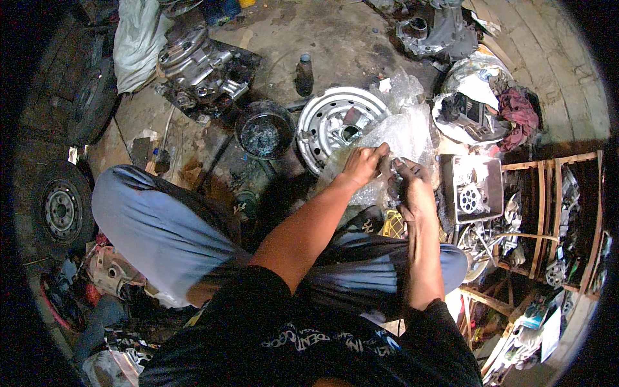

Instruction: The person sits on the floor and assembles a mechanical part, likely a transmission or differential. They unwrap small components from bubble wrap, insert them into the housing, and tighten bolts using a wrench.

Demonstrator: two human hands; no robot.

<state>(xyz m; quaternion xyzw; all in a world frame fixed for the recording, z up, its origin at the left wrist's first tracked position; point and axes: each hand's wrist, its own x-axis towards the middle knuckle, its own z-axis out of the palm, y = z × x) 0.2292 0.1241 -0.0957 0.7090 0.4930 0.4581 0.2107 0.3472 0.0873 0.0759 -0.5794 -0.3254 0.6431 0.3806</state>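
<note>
My left hand (365,165) is closed, its knuckles and thumb drawn together beside my right hand. What it pinches, if anything, is too small to make out. My right hand (410,183), with darkened fingers, is curled close by, and something small and shiny shows at its fingertips. Clear bubble wrap (412,135) lies crumpled under and beyond both hands. It partly covers a silver steel wheel rim (312,137) lying flat on the floor.
A dark pan (264,129) and a dark bottle (304,76) stand left of and beyond the rim. A metal gearbox housing (193,61) lies far left. On the right are a grey bin (495,187) with metal parts, a stuffed sack (461,122) and a wooden rack (548,219).
</note>
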